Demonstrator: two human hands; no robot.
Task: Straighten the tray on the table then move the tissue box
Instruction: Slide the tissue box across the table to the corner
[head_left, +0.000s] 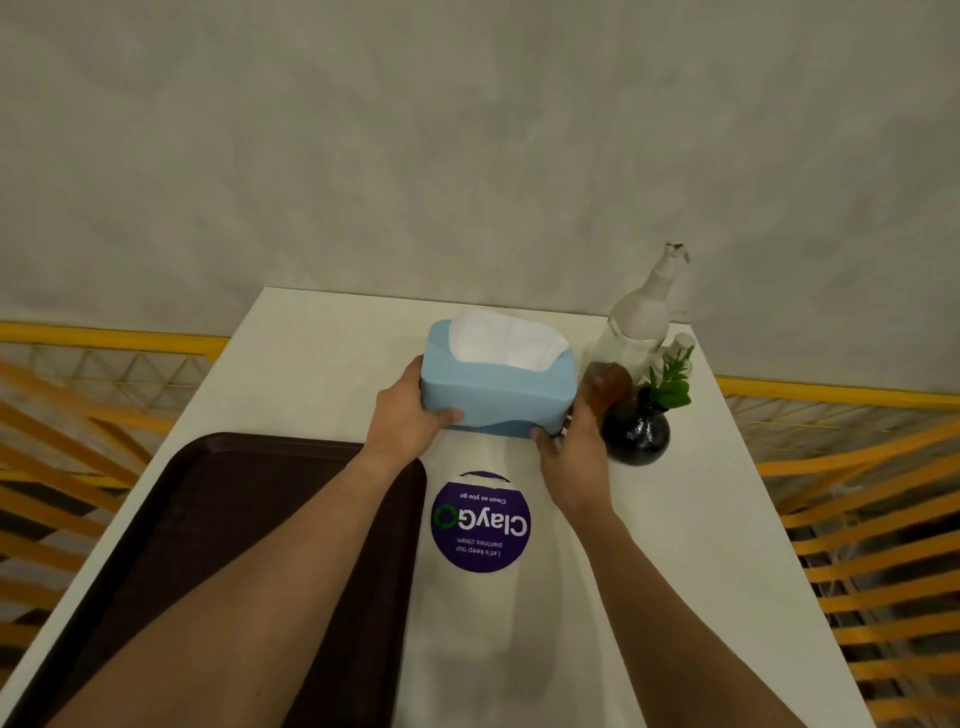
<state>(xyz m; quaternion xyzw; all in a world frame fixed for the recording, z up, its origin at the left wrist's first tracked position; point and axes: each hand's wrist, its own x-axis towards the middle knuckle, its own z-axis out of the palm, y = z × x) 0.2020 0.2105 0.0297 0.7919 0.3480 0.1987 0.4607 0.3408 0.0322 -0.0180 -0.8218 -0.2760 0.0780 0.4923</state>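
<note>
A light blue tissue box (493, 392) with white tissue showing at its top is near the far middle of the white table (701, 519). My left hand (402, 418) grips its left end and my right hand (571, 457) grips its right end. Whether the box rests on the table or is slightly lifted I cannot tell. A dark brown tray (218, 519) lies on the table's near left side, its edges roughly parallel to the table's. My left forearm crosses over the tray.
A black round vase (636, 436) with a green sprig, an amber bottle (608, 387) and a clear spray bottle (644, 317) stand just right of the box. A purple round sticker (480, 522) is on the tabletop. Yellow railings flank the table; a grey wall is behind.
</note>
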